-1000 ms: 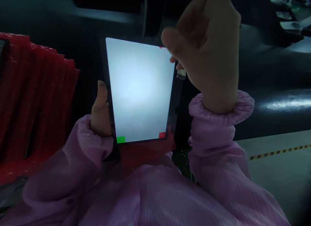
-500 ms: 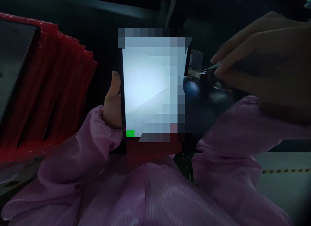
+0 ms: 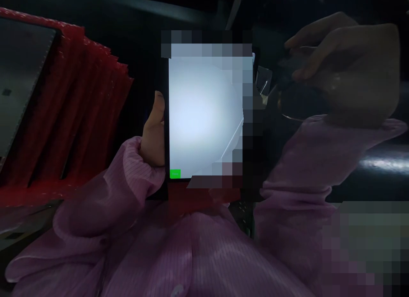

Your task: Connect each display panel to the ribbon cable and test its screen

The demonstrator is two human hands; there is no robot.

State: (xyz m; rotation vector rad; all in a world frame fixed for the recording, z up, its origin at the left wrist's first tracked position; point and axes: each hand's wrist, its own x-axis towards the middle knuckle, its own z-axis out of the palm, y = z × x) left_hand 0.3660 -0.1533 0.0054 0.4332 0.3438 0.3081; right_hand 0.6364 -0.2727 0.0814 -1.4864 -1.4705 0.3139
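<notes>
While the left hand (image 3: 154, 139) grips a lit tablet (image 3: 198, 113), right hand (image 3: 348, 69) blurred alongside, its grasp unclear

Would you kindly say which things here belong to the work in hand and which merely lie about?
Seemingly in use:
- tablet, lit
- left hand, at its edge
- right hand, raised beside it; any held item unclear

Apparently lying about:
- red wrapping, at left
- grey panel, against it

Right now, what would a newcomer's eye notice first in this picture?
First, the glowing white tablet screen in the middle, with a green box at its lower left corner and the left hand beside its left edge. Then, the red plastic sleeves in a row on the left.
</notes>
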